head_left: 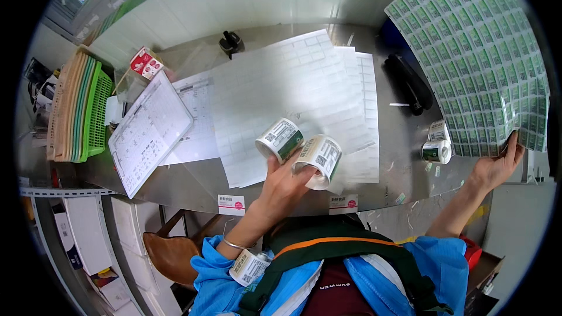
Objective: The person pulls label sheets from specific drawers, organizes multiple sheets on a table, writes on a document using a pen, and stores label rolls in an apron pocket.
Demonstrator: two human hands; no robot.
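My left hand [280, 190] is closed around two rolls of printed labels, one white and green roll [281, 137] and a larger roll [321, 155] beside it with a finger in its core. Both are above a pile of white backing sheets [263, 99] on the metal table. Out to the right, my right hand [497, 167] pinches the lower edge of a large sheet of green labels [468, 52], which stands raised and curved. A further label roll [249, 267] rests against my left sleeve near the elbow.
Label rolls [436, 151] stand at the table's right edge near a black stapler [410, 85]. At left are a clipboard [151, 134], a red and white carton [146, 63] and stacked baskets [93, 111]. A black object [231, 42] sits at the back. A brown stool [170, 257] is below.
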